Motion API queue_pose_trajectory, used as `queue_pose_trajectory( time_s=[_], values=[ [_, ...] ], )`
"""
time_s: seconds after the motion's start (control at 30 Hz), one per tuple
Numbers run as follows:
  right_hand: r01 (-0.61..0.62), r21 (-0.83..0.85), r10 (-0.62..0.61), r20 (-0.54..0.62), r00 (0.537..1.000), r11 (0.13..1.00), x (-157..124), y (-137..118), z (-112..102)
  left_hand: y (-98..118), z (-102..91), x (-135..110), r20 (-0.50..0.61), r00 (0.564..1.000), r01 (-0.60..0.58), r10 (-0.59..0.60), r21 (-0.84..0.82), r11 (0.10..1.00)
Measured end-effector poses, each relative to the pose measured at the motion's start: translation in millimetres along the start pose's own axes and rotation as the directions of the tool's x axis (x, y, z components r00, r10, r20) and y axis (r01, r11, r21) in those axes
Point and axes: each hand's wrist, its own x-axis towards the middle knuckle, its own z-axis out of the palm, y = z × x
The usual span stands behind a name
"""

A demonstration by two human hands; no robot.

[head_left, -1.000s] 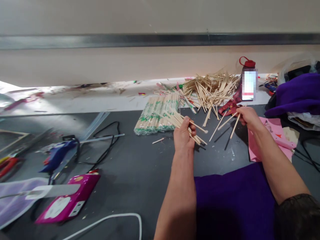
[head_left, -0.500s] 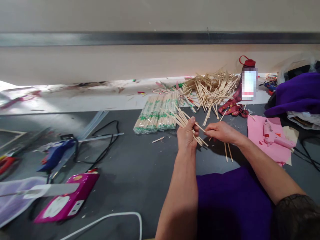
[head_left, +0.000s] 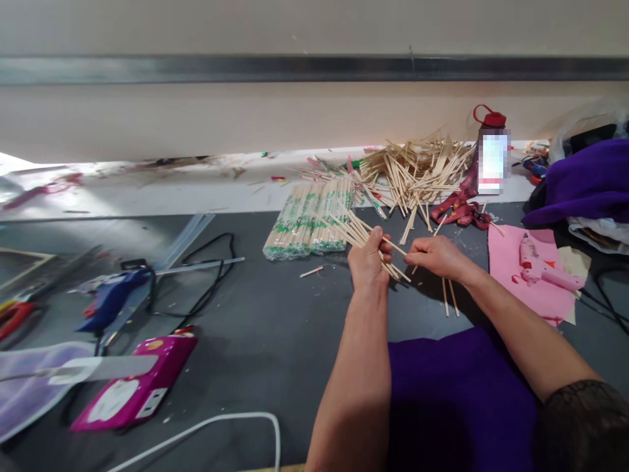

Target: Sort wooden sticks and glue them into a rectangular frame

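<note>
Dark grey table (head_left: 275, 328), cluttered. Purple cloth (head_left: 457, 393) lies at the near edge, under both forearms. More purple fabric (head_left: 584, 183) is heaped at the right edge. Loose pile of sticks (head_left: 417, 177) sits at the far edge, right of middle. Wrapped packs of sticks (head_left: 309, 226) lie just left of that pile, touching its spill. Magenta case (head_left: 137, 393) lies near the near-left corner, with a white cable (head_left: 221, 426) beside it. Pink sheet (head_left: 506, 262) lies toward the right edge with a pink glue gun (head_left: 540, 272) on it. Blue glue gun (head_left: 111, 301) lies on the left side, black cord trailing. Bottle with red cap (head_left: 491, 157) stands upright at the far edge, red ribbon (head_left: 459, 211) just in front of it.

Left hand (head_left: 367, 265), mid-table: grip closed round a bundle of sticks (head_left: 351, 231), which fans out toward the packs. Right hand (head_left: 435, 255), just beside the left: grip pinched shut on the end of a single stick (head_left: 396, 247) that crosses to the bundle. Two thin sticks (head_left: 449, 298) show below the right hand; held or lying on the table, cannot tell. A short stick (head_left: 311, 271) lies alone, left of the left hand.
</note>
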Motion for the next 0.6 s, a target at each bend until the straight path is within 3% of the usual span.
queue_pose_trajectory(
  time_s=[0.2,0.33,0.4,0.47,0.6],
  values=[
    [0.008,-0.204,-0.059,-0.245,0.968,0.979,-0.3,-4.0,0.6,-0.9,2.1,0.2,-0.110,0.993,0.042,-0.053,-0.093,0.995],
    [-0.104,-0.029,0.086,-0.362,0.928,0.994,1.5,-1.4,-3.0,-2.0,4.6,-3.7,-0.104,0.995,-0.020,0.011,-0.086,0.996],
    [-0.155,0.066,0.168,-0.341,0.925,0.986,2.8,1.8,-3.7,-3.2,5.6,-6.1,-0.084,0.987,-0.137,0.134,-0.034,0.990],
    [-0.190,0.124,0.215,-0.238,0.947,0.974,3.7,4.7,-2.6,-4.4,6.2,-8.2,-0.062,0.966,-0.250,0.251,0.018,0.968],
    [-0.295,0.187,0.304,-0.022,0.952,0.937,3.9,6.0,2.4,-6.3,7.9,-12.9,-0.006,0.938,-0.345,0.347,0.087,0.935]
  ],
)
